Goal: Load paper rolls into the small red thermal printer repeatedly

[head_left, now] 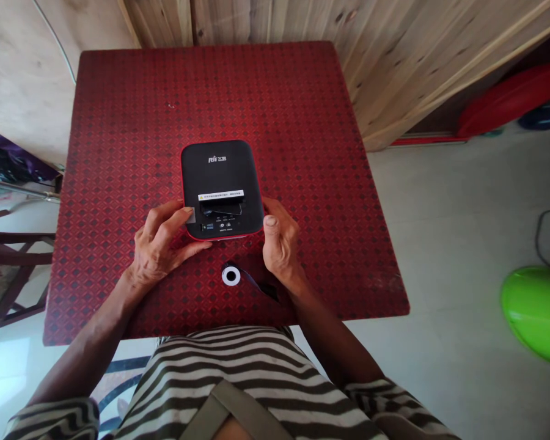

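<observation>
A black device with a red base [220,177] lies flat near the middle of a red patterned table [119,122]. It has a white warning strip and a slot near its front end. My left hand [158,247] grips its front left corner, thumb under the edge and fingers on top. Against the front right corner rests my right hand [279,244], curled, thumb upward. A small white ring with a black strip [231,276] lies on the table between my wrists.
Wooden plank walls stand behind the table. A dark wooden chair [9,263] is at the left. On the floor at the right are a green round object [536,311] and a red object [508,98].
</observation>
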A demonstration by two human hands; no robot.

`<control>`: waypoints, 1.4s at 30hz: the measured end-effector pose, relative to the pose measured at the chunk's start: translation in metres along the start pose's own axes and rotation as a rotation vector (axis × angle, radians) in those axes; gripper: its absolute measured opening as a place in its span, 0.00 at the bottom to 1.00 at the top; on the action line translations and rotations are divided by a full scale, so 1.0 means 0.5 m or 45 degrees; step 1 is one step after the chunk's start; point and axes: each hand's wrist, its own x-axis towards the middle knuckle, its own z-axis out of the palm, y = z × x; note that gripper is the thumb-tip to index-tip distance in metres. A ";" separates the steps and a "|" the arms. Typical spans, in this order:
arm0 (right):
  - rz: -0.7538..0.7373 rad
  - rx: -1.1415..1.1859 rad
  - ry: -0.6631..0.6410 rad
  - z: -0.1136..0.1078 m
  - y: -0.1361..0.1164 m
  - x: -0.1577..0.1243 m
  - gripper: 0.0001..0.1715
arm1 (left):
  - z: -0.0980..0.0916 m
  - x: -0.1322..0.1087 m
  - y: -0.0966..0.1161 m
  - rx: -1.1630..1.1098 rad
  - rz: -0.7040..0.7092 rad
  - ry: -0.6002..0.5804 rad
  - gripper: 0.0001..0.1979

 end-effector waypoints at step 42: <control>-0.237 -1.185 -1.304 0.072 -0.152 0.283 0.19 | 0.016 -0.007 0.014 -0.127 0.018 0.046 0.33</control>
